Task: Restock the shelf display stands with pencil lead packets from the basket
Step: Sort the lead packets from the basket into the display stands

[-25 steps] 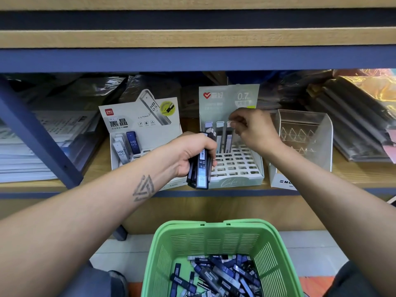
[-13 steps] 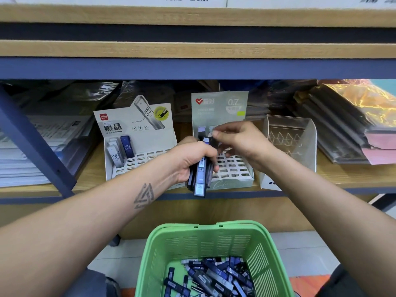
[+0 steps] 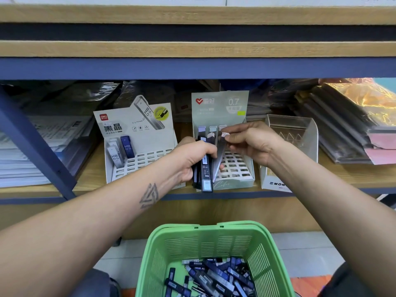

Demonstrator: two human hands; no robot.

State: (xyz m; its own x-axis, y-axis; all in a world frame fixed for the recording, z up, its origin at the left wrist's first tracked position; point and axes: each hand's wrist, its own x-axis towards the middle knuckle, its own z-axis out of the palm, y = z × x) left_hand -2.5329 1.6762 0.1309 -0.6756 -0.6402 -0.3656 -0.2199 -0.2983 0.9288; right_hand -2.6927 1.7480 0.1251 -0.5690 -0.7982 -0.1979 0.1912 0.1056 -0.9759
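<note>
Left hand (image 3: 194,158) clamped on bundle of packets (image 3: 205,170); right hand (image 3: 249,141) pinching one packet (image 3: 220,153) by its top. Probably light, stiff, slick; best pinched near an end.

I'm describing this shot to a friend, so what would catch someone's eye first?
Two hands meet mid-frame: the left hand grips a bundle of lead packets while the right hand pinches one packet from it. Below sits a bright green basket of more packets.
</note>
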